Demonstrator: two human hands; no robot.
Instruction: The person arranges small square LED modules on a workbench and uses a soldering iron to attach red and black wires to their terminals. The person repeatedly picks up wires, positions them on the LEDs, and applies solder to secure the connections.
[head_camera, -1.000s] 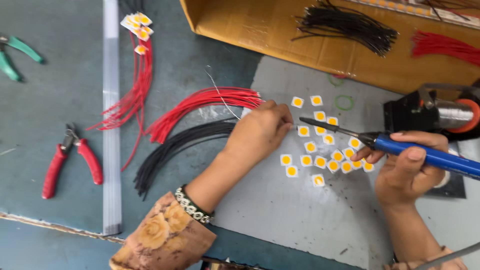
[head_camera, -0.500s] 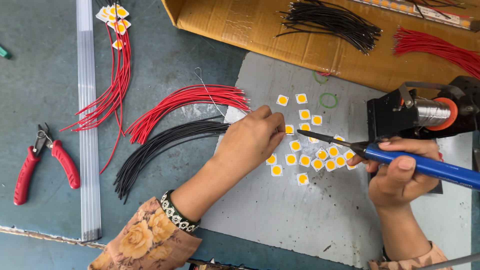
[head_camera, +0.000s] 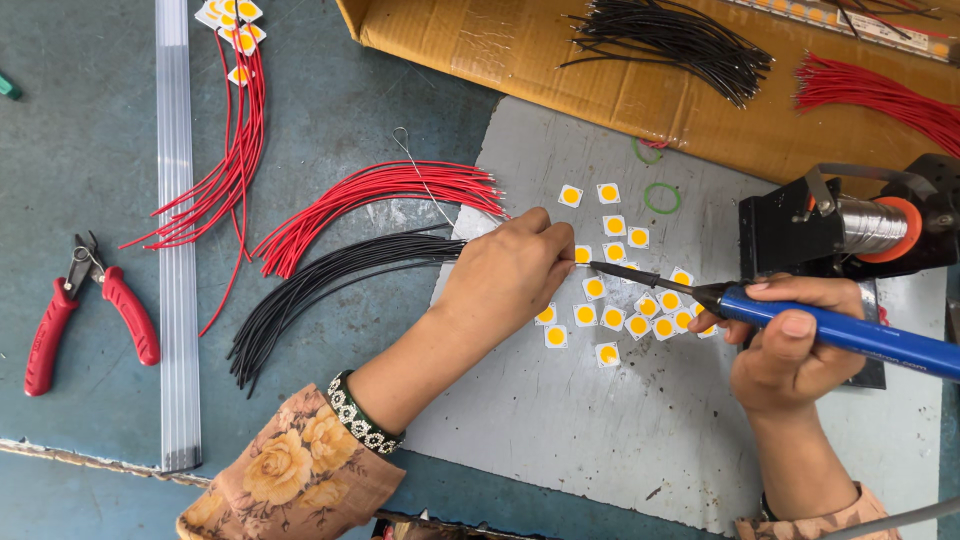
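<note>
The left hand (head_camera: 510, 275) rested on the grey board (head_camera: 560, 440), with its fingers closed together near one small white square chip with a yellow centre (head_camera: 583, 254); if the fingertips really pinched this chip or only touched it, I could not tell. The right hand (head_camera: 785, 345) was closed firmly around the blue handle of a soldering iron (head_camera: 850, 335), and the dark metal tip of the iron pointed to the left and reached just beside the same chip, close to the left fingers. More chips of the same kind (head_camera: 640, 300) lay spread on the board between the two hands, some in a loose group under the iron. On the blue table (head_camera: 80, 180), left of the board, a bundle of black wires (head_camera: 330, 285) lay next to a bundle of red wires (head_camera: 380, 195), and their ends came near the left hand. Red-handled pliers (head_camera: 85, 310) lay well apart, beyond a long clear plastic strip (head_camera: 177, 250). A black stand with a spool of solder wire (head_camera: 870, 225) stood behind the right hand. A cardboard box (head_camera: 600, 80) at the top held more black and red wires.
</note>
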